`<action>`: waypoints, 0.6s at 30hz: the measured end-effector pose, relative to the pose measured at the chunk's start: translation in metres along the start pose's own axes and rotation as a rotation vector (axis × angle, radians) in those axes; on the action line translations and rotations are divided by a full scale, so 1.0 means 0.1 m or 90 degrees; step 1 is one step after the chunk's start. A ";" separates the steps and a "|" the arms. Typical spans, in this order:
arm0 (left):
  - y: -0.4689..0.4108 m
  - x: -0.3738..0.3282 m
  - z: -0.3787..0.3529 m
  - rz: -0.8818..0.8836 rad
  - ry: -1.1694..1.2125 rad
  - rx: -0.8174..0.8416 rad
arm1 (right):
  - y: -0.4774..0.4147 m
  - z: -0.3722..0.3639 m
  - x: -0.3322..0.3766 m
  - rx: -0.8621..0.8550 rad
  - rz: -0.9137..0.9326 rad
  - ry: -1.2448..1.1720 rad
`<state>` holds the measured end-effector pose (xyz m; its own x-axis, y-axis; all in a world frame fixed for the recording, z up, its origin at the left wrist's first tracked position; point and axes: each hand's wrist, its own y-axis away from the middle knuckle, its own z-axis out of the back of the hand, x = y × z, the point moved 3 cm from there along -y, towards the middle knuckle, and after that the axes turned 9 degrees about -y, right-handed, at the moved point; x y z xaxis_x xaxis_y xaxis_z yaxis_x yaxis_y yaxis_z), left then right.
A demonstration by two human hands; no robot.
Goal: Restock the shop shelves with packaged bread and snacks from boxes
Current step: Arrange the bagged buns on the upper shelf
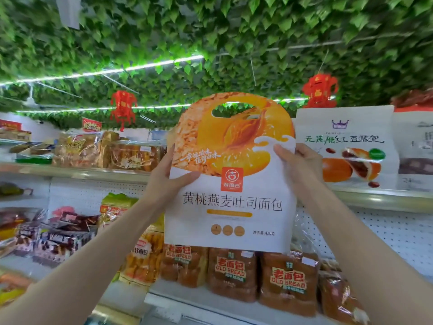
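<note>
Left hand (168,181), right hand (297,165) grip bread bag (230,202) — raised before top shelf (375,198).

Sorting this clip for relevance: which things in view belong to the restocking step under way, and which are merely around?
In the job: the yellow peach oat toast bag, gripped by the left hand and right hand; the top shelf beside the red bean bun bag.

Merely around: Old Bread packs, red lanterns, leafy ceiling.
</note>
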<state>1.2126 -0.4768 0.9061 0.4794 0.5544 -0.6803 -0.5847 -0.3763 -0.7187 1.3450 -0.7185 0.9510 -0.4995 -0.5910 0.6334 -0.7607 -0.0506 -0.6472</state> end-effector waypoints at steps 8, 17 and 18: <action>-0.55 0.11 -0.08 -0.050 -0.037 -0.005 | -0.36 -0.18 0.17 -0.041 0.069 0.069; -1.15 0.36 -0.18 -0.078 0.107 0.033 | -0.60 -0.37 0.17 -0.101 0.159 0.160; -1.23 0.38 -0.19 -0.087 0.108 0.042 | -0.62 -0.40 0.16 -0.111 0.166 0.163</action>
<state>1.3149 -0.4230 0.9655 0.6572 0.4627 -0.5950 -0.5451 -0.2535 -0.7991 1.3670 -0.6924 1.0183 -0.7556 -0.3458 0.5564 -0.6424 0.2244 -0.7328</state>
